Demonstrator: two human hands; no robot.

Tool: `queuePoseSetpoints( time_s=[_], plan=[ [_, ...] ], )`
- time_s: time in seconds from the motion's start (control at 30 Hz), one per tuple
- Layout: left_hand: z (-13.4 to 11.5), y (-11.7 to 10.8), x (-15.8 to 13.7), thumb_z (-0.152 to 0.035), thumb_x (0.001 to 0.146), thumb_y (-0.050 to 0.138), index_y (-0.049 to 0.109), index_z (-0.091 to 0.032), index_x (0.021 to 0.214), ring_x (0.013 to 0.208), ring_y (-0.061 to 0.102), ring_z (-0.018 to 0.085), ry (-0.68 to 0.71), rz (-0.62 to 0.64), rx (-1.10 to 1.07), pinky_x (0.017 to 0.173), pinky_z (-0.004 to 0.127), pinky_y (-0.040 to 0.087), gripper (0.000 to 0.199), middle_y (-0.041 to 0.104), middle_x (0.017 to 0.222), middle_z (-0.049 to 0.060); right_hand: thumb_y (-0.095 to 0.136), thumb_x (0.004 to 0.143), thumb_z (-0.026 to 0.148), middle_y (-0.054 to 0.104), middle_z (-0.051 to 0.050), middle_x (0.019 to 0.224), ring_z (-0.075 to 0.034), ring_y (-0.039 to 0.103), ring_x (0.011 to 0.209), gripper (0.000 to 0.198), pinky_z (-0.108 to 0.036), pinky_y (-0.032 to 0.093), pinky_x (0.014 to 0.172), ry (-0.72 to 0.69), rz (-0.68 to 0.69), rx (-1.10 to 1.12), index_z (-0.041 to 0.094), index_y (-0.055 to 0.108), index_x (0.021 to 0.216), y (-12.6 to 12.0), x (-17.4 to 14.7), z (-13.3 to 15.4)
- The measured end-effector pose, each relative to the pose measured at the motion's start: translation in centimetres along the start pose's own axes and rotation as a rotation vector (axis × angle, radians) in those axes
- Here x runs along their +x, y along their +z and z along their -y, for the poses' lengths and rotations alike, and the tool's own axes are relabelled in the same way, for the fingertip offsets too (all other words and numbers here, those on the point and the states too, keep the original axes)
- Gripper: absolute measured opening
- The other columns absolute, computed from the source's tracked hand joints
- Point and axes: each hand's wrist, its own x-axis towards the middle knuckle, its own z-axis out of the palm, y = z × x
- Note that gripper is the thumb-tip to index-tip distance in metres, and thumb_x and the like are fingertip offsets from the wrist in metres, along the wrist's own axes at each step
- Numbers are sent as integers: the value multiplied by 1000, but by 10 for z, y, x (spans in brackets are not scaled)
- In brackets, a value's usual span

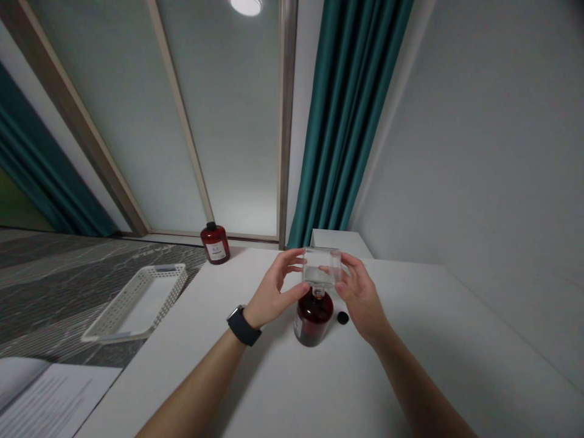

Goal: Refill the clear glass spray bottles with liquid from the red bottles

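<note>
Between both hands is a clear, see-through cup, held just above a dark red-brown bottle on the white table. My left hand grips its left side, thumb low near the bottle's shoulder. On the cup's right side, my right hand has its fingers and thumb curved against the wall. The bottle stands upright with its clear narrow neck uncapped and close under the cup; I cannot tell if they touch. A small black cap lies on the table right of the bottle, near my right hand.
A second red-brown bottle with a black cap and white label stands at the table's far left corner. Left of the white table are a white perforated basket and an open book. A white box-like object sits behind, near the wall.
</note>
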Motion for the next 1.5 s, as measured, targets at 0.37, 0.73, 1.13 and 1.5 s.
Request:
queuePoseSetpoints(
  time_s=[0.37,0.73,1.13,1.5],
  plan=[
    [0,0,-1,-36,86,72,48,-23,134,121,53,29,4,9,5,105,47,42,56,50,137,13,73,84,40,68,-7,116,-23,69,105,50,-42,54,94,-8,4,-2,31,48,126,-1,-1,-1],
    [-3,-1,-2,-37,88,69,45,-24,137,125,50,30,8,18,54,106,48,41,56,49,138,14,72,82,47,67,-8,115,-27,65,113,55,-47,51,100,-8,3,-33,29,46,127,1,-1,3],
    [-1,0,-3,-36,88,69,44,-27,140,120,52,30,16,15,65,103,48,43,59,46,142,13,71,84,46,68,-9,111,-26,65,109,55,-46,52,96,-33,3,-90,29,46,131,0,-2,5],
    [-7,0,-4,-36,88,67,42,-25,141,120,52,29,10,21,86,103,48,42,59,43,147,14,70,84,48,68,-10,116,-28,63,113,57,-48,51,98,-25,-9,-109,28,47,132,1,-5,6]
  ],
)
